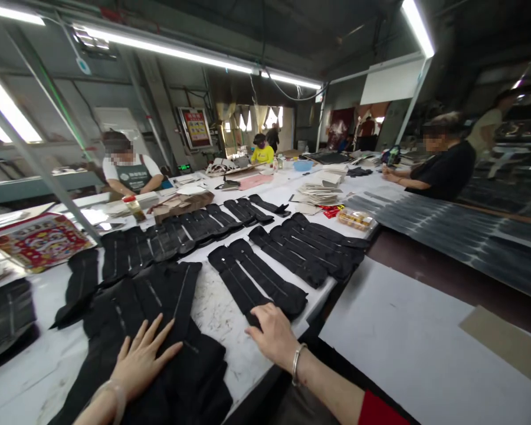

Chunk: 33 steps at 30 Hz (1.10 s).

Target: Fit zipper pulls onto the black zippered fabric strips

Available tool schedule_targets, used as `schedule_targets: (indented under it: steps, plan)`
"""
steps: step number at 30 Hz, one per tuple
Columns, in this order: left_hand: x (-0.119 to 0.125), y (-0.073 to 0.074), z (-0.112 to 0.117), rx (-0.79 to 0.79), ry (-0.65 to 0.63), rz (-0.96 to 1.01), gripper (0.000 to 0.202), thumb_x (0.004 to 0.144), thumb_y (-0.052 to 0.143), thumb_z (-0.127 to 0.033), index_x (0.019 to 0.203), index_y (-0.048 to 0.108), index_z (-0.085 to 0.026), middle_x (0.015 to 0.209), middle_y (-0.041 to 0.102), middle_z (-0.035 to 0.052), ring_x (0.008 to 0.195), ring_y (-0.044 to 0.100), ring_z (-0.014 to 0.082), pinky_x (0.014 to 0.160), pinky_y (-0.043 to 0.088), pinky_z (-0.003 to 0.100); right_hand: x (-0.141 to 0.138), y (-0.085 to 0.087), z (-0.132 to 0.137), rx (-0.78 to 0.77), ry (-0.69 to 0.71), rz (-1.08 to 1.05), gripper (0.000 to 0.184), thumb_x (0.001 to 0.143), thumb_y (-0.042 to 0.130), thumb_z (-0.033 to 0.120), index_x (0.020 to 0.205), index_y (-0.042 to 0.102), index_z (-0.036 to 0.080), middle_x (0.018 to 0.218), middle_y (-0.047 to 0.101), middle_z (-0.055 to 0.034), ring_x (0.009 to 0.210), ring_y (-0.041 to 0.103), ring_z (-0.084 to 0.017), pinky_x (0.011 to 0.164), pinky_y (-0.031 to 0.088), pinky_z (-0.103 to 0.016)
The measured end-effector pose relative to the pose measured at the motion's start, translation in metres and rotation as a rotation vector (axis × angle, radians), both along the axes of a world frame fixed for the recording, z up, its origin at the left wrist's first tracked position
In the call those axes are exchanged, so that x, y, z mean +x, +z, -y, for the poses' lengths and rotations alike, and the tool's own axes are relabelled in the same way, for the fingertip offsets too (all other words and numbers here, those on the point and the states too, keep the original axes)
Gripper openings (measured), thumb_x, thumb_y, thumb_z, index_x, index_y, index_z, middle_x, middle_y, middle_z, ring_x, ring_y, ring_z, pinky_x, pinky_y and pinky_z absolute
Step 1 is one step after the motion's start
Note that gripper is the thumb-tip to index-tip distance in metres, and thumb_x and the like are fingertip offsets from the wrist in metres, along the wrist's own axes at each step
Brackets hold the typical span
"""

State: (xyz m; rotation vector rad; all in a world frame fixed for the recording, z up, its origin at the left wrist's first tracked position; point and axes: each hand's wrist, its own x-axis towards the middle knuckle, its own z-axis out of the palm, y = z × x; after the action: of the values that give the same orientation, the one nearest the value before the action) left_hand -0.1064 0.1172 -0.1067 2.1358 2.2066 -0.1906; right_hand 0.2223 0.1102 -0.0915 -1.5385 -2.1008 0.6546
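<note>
My left hand (142, 357) lies flat with fingers spread on a pile of black fabric pieces (159, 330) at the near edge of a white table (221, 313). My right hand (272, 333), a bracelet on the wrist, rests palm down on the near end of a black fabric strip (256, 280); its fingertips curl over the strip's edge. Rows of similar black strips (310, 245) with pale centre lines lie fanned across the table beyond both hands.
A person in a green apron (130, 171) works at the far left, a person in yellow (262, 152) at the far end, a person in black (442, 162) at the right. Paper stacks (321, 189), a small tray (355, 219) and a colourful box (38, 241) stand about. A white board (407, 342) lies to the right.
</note>
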Motion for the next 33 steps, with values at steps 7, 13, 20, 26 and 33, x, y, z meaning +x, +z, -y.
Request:
schedule_targets:
  steps: [7, 13, 20, 26, 33]
  plan:
    - [0.001, -0.007, 0.008, -0.076, 0.047, -0.049, 0.063, 0.090, 0.042, -0.050, 0.149, 0.033, -0.029, 0.161, 0.022, 0.0020, 0.148, 0.014, 0.0337, 0.116, 0.015, 0.062, 0.009, -0.032, -0.041, 0.095, -0.047, 0.280, 0.028, 0.085, 0.066, 0.036, 0.096, 0.067, 0.011, 0.102, 0.070, -0.0174, 0.105, 0.056, -0.032, 0.092, 0.034, -0.043]
    - [-0.001, -0.001, 0.044, 0.273, -0.057, 0.085, 0.066, 0.086, 0.050, -0.055, 0.147, 0.038, -0.036, 0.158, 0.031, -0.0011, 0.147, 0.020, 0.0334, 0.117, 0.003, 0.063, 0.003, -0.044, -0.050, 0.151, -0.036, 0.413, 0.029, 0.084, 0.067, 0.039, 0.096, 0.067, 0.013, 0.102, 0.072, -0.0146, 0.102, 0.057, -0.030, 0.089, 0.033, -0.040]
    - [-0.019, 0.007, 0.086, 0.462, 0.154, 0.411, 0.055, 0.086, 0.051, -0.050, 0.134, 0.058, -0.025, 0.148, 0.050, 0.0076, 0.138, 0.043, 0.0334, 0.115, 0.028, 0.060, 0.000, -0.047, -0.067, 0.282, 0.035, 0.531, 0.023, 0.084, 0.067, 0.034, 0.092, 0.068, 0.013, 0.091, 0.073, -0.0158, 0.096, 0.060, -0.033, 0.086, 0.033, -0.043]
    - [-0.037, 0.004, 0.117, 0.561, 0.336, 0.628, 0.052, 0.086, 0.051, -0.054, 0.125, 0.064, -0.021, 0.138, 0.061, 0.0096, 0.130, 0.054, 0.0301, 0.111, 0.041, 0.049, -0.003, -0.054, -0.074, 0.355, 0.097, 0.569, 0.020, 0.082, 0.070, 0.033, 0.083, 0.070, 0.013, 0.085, 0.072, -0.0163, 0.094, 0.061, -0.035, 0.087, 0.034, -0.047]
    - [-0.047, 0.016, 0.128, 0.586, 0.461, 0.662, 0.051, 0.082, 0.053, -0.055, 0.115, 0.068, -0.019, 0.127, 0.069, 0.0093, 0.124, 0.059, 0.0298, 0.110, 0.043, 0.046, 0.002, -0.060, -0.081, 0.367, 0.050, 0.516, 0.016, 0.081, 0.066, 0.036, 0.083, 0.065, 0.019, 0.092, 0.069, -0.0108, 0.093, 0.062, -0.031, 0.081, 0.039, -0.044]
